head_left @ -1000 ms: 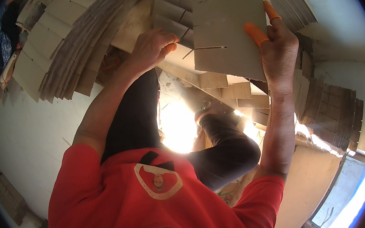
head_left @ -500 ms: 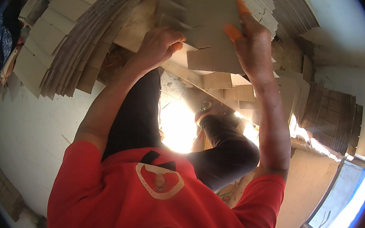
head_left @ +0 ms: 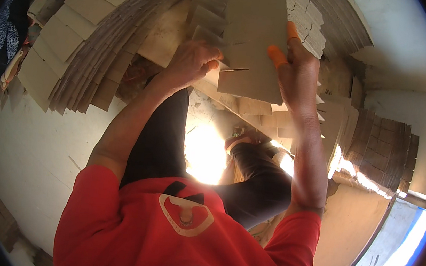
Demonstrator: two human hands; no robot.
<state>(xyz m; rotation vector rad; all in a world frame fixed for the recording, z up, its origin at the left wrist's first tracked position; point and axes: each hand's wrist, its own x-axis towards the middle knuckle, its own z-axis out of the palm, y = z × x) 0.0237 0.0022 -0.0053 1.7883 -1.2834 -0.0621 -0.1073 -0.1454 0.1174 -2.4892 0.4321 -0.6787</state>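
A slotted grey-brown cardboard piece [head_left: 256, 46] is held up in front of me, its short slits showing on the left side. My right hand [head_left: 300, 72] grips its right edge, with orange finger covers on the thumb and a finger. Beside the left edge, my left hand [head_left: 193, 64] is closed, its orange-covered fingertips pressed together. Whatever those fingertips hold, if anything, is too small to make out. Just beyond the left hand, several overlapping cardboard pieces [head_left: 206, 20] lie in a row.
A long fanned stack of slotted cardboard [head_left: 86, 31] stands at the left. Behind my right hand is another cardboard stack [head_left: 305, 18]; more bundled cardboard [head_left: 378, 145] sits at the right. A wooden board edge [head_left: 222, 96] runs above my legs. Bright sunlight hits the floor [head_left: 205, 153].
The cardboard piece has shifted slightly right and nearer to me, and it now shows more squarely. Both hands have come a little nearer with it; the right hand still grips it.
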